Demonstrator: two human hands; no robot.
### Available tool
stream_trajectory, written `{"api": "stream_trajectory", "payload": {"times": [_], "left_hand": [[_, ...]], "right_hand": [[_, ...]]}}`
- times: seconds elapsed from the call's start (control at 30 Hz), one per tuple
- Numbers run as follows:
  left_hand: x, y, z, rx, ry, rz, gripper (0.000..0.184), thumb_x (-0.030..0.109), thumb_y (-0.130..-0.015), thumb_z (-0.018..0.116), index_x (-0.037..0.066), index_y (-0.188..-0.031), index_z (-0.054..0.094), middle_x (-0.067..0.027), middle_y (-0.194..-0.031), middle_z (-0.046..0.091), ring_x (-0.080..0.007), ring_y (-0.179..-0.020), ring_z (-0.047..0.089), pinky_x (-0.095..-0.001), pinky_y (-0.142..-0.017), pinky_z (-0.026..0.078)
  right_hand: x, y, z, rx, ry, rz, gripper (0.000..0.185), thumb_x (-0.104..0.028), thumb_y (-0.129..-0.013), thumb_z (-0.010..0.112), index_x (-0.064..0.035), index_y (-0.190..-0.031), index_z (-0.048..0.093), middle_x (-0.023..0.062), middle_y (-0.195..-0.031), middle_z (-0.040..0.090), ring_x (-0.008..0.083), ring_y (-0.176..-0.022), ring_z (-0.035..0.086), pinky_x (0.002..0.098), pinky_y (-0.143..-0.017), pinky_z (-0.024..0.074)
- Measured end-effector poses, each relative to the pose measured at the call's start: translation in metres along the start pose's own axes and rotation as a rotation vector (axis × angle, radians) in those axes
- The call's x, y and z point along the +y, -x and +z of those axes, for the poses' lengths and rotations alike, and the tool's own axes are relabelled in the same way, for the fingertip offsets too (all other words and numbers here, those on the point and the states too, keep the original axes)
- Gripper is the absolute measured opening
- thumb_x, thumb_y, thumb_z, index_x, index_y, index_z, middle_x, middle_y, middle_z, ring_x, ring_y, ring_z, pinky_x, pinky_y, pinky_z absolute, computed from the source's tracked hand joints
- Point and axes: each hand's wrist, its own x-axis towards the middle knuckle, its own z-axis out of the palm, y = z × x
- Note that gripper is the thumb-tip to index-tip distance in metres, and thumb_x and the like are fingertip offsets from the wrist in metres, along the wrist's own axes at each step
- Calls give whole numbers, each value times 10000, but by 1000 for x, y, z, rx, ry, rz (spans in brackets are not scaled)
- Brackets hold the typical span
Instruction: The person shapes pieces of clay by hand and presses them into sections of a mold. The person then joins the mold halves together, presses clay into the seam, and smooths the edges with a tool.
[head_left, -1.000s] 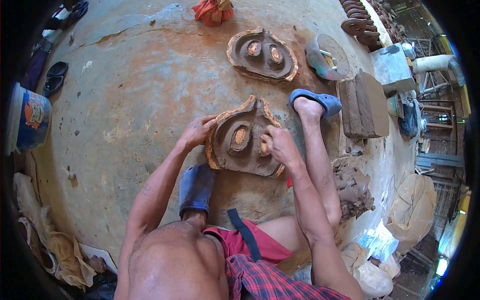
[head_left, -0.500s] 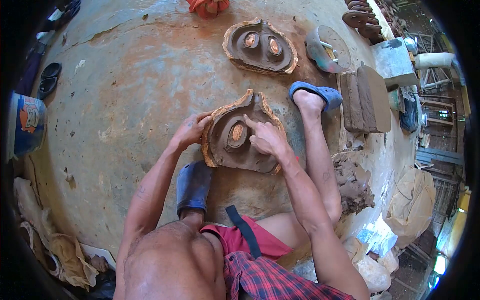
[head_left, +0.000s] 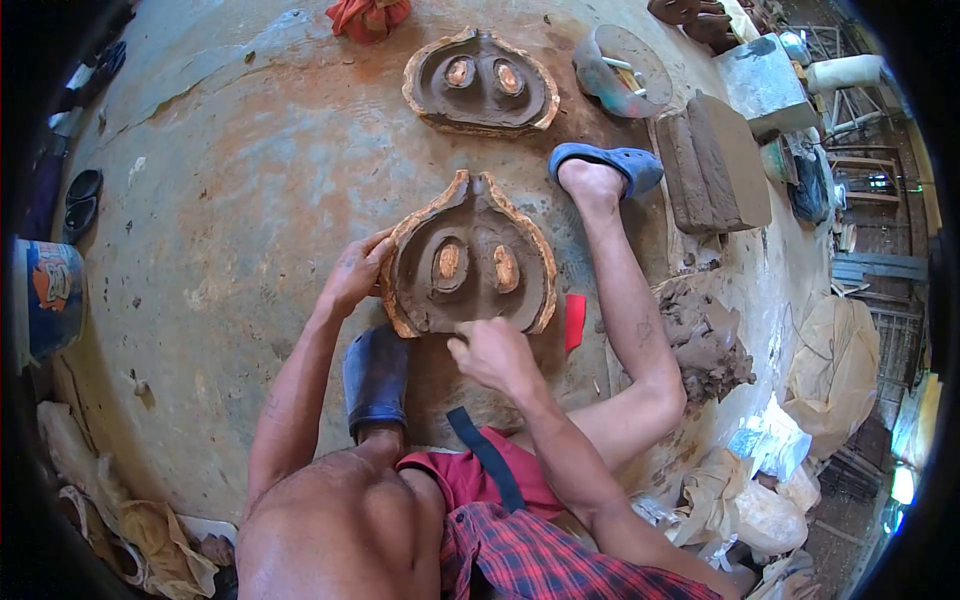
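I judge I'm smoothing clay (head_left: 476,288) in the mould (head_left: 536,230) on the floor (head_left: 250,330), which calls for keeping it steady. My left hand (head_left: 358,272) touches its left rim and my right hand (head_left: 495,355) curls at the near edge; I can't tell whether either grips. My left clog (head_left: 376,378) crowds the near corner; a second mould (head_left: 551,108) lies beyond.

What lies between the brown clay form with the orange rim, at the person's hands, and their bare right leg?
In the head view, a small red strip lies on the stained grey floor between the clay form and the leg, touching neither.
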Motion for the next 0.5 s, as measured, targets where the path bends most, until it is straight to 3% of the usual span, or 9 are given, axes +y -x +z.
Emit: {"api": "stream_trajectory", "payload": {"times": [0.07, 0.1, 0.13, 0.23, 0.3, 0.33, 0.4, 0.43, 0.5], "left_hand": [[-5, 7, 3, 7, 33, -9, 504, 396, -1131, 484, 146, -1566, 524, -87, -1334, 689, -200, -1105, 701, -421, -803, 650], [-7, 12, 5, 10, 63, -16, 511, 393, -1132, 481, 147, -1579, 504, -97, -1360, 676, -213, -1106, 704, -415, -799, 652], [-6, 15, 7, 11, 90, -16, 519, 390, -1133, 478, 148, -1592, 485, -106, -1385, 662, -225, -1106, 707, -410, -794, 654], [-6, 29, 17, 22, 188, -25, 522, 350, -1132, 471, 160, -1618, 444, -106, -1374, 666, -228, -1030, 734, -412, -778, 655], [-14, 34, 17, 5, 189, -58, 534, 357, -1133, 473, 157, -1626, 423, -108, -1412, 636, -238, -1010, 741, -392, -770, 659], [-19, 37, 16, -12, 188, -93, 546, 364, -1135, 476, 154, -1634, 403, -111, -1449, 607, -248, -989, 749, -372, -762, 664], [-28, 41, 17, -26, 219, -100, 544, 352, -1135, 479, 154, -1635, 396, -102, -1448, 603, -234, -954, 751, -361, -751, 663], [-28, 43, 17, -44, 246, -101, 543, 340, -1135, 482, 154, -1637, 390, -94, -1446, 599, -220, -918, 754, -350, -739, 662], [-28, 48, 19, -57, 276, -99, 537, 328, -1134, 487, 154, -1634, 393, -88, -1446, 595, -208, -911, 750, -337, -737, 661]], "right_hand": [[6, 7, -15, 286, -306, 104, 364, -343, -975, 656, -8, -1070, 761, 306, -902, 731, 475, -887, 734, 564, -829, 581], [19, 0, -16, 378, -348, 79, 395, -409, -1010, 655, -32, -944, 751, 295, -901, 719, 476, -896, 713, 571, -813, 551], [23, -4, -30, 384, -352, 59, 350, -321, -1012, 651, 6, -909, 719, 318, -887, 698, 502, -903, 691, 575, -811, 533], [45, -26, -39, 391, -295, 53, 284, -247, -990, 655, 21, -916, 710, 326, -909, 696, 511, -913, 685, 587, -808, 522], [52, -38, -41, 362, -240, 5, 221, -168, -958, 633, 14, -1064, 699, 329, -930, 699, 514, -930, 682, 581, -827, 533], [52, -43, -41, 355, -240, 3, 221, -168, -958, 633, 14, -1064, 699, 329, -930, 699, 514, -930, 682, 581, -827, 533], [52, -53, -40, 270, -269, -27, 434, -96, -906, 591, -23, -1332, 626, 322, -958, 710, 519, -947, 683, 589, -867, 541], [54, -59, -38, 266, -267, -29, 434, -96, -906, 591, -23, -1332, 626, 322, -958, 710, 519, -947, 683, 589, -867, 541], [55, -71, -30, 279, -130, -225, 685, -81, -830, 551, -64, -1514, 525, 337, -997, 706, 502, -1000, 690, 587, -910, 530]]}}
